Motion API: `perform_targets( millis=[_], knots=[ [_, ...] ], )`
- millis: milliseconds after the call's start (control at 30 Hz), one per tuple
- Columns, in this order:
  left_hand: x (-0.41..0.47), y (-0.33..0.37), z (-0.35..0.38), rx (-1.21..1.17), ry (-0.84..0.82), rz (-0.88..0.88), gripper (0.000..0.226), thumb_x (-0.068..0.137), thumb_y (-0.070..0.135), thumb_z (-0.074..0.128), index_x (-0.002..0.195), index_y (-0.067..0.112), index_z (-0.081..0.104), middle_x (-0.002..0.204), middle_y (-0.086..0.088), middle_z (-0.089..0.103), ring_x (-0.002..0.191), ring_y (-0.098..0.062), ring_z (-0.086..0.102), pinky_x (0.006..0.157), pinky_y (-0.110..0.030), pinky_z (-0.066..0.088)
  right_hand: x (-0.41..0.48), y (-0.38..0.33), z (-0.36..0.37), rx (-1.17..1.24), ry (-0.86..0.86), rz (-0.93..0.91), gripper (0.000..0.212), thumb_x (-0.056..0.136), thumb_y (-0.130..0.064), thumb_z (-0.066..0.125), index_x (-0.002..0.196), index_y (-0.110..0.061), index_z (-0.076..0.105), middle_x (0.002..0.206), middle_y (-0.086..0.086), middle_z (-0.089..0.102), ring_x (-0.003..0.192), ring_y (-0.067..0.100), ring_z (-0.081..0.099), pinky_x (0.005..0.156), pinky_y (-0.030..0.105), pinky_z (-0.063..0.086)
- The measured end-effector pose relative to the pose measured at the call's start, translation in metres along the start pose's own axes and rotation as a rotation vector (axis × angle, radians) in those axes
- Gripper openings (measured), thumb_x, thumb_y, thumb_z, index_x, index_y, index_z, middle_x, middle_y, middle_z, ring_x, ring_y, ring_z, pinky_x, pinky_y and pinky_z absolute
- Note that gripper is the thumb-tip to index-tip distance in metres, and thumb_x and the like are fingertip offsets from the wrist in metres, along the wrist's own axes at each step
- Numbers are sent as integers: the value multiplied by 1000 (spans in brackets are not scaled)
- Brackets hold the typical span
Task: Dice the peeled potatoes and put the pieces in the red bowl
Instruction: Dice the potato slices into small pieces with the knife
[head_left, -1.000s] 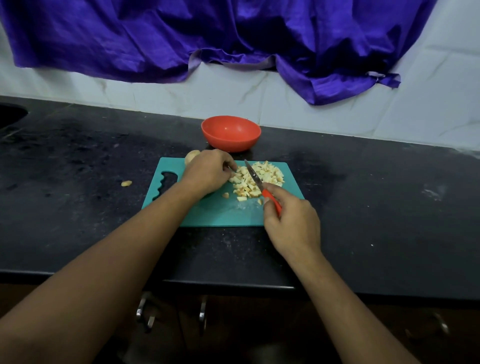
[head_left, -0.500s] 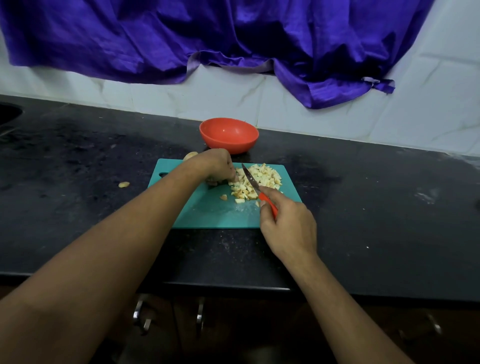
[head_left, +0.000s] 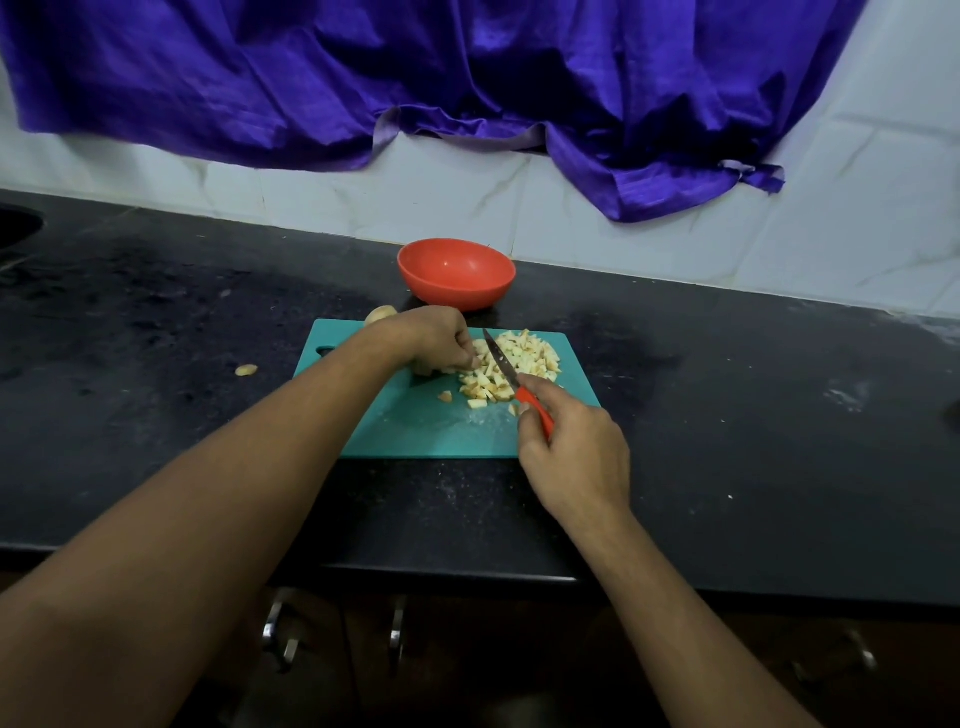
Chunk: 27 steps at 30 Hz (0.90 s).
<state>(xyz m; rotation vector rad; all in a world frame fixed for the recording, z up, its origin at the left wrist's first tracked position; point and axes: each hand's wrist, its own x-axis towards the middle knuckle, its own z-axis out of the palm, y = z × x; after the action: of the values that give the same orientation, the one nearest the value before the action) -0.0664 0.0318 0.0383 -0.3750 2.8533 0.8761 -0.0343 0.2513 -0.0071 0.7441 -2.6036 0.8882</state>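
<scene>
Our right hand (head_left: 576, 457) grips the red-handled knife (head_left: 503, 364), its blade angled into the diced potato pile (head_left: 524, 358). Our left hand (head_left: 441, 340), fingers curled, holds a potato chunk (head_left: 423, 369) at the pile's left edge. All sit on the teal board (head_left: 415, 431). The red bowl (head_left: 457, 275) stands just beyond the board's far edge, and a peeled potato (head_left: 381, 314) lies near-left of the bowl.

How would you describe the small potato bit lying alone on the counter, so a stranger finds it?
Find the teal cutting board on the black counter. Left of its handle end, on the counter, lies one pale potato bit. Unlike the diced pile, it sits alone, off the board.
</scene>
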Motion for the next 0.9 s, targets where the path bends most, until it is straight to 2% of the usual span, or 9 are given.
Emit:
perform_targets(
  millis=[100, 200, 367, 533, 600, 700, 800, 900],
  knots=[
    [-3, -2, 2, -5, 69, 43, 10, 93, 29, 75, 93, 19, 73, 97, 2, 74, 90, -13, 68, 70, -25, 53, 0, 0, 0, 11, -1, 3, 39, 101, -36, 54, 139, -37, 61, 72, -11, 66, 54, 7, 53, 59, 34, 54],
    [-9, -4, 7, -66, 183, 103, 10, 89, 21, 79, 91, 20, 69, 97, 6, 74, 91, -9, 69, 66, -17, 48, 0, 0, 0, 15, -2, 2, 39, 101, -36, 54, 139, -36, 61, 69, -11, 64, 54, 6, 53, 57, 31, 52],
    [-30, -20, 9, -139, 445, 159, 18, 84, 25, 84, 90, 31, 68, 92, 12, 68, 87, -3, 63, 72, -23, 49, -1, 0, 0, 22, -4, -11, 39, 101, -35, 55, 139, -36, 61, 65, -13, 61, 50, 5, 52, 51, 24, 42],
    [-68, -52, 18, -157, 486, 154, 10, 83, 28, 85, 86, 30, 76, 87, 12, 72, 79, 0, 66, 73, -24, 51, -1, -1, 1, -8, -21, -35, 40, 101, -37, 53, 141, -37, 60, 64, -12, 59, 50, 6, 52, 51, 27, 44],
    [-81, -64, 26, -168, 495, 118, 11, 81, 33, 86, 85, 31, 76, 83, 14, 73, 76, 1, 66, 73, -26, 54, -3, -6, 1, -55, -48, -85, 41, 102, -37, 52, 142, -39, 58, 61, -13, 54, 51, 6, 50, 48, 25, 40],
    [-91, -65, 33, -120, 547, 92, 13, 81, 36, 86, 83, 31, 74, 78, 17, 72, 71, 4, 64, 67, -21, 50, -7, -17, 3, -95, -56, -166, 40, 101, -36, 52, 141, -39, 59, 59, -16, 45, 51, 4, 45, 48, 21, 29],
    [-95, -61, 34, -66, 576, 98, 13, 82, 37, 85, 84, 31, 74, 72, 18, 67, 68, 4, 61, 61, -17, 42, -12, -31, 9, -50, -54, -181, 40, 101, -36, 52, 140, -39, 60, 72, -9, 65, 58, 8, 54, 55, 30, 43],
    [-96, -62, 33, -28, 598, 100, 8, 84, 34, 82, 89, 29, 79, 66, 20, 61, 65, 3, 57, 58, -13, 35, -17, -46, 20, -21, -68, -206, 42, 101, -36, 50, 142, -38, 58, 92, -5, 75, 76, 16, 66, 67, 36, 53]
  ],
)
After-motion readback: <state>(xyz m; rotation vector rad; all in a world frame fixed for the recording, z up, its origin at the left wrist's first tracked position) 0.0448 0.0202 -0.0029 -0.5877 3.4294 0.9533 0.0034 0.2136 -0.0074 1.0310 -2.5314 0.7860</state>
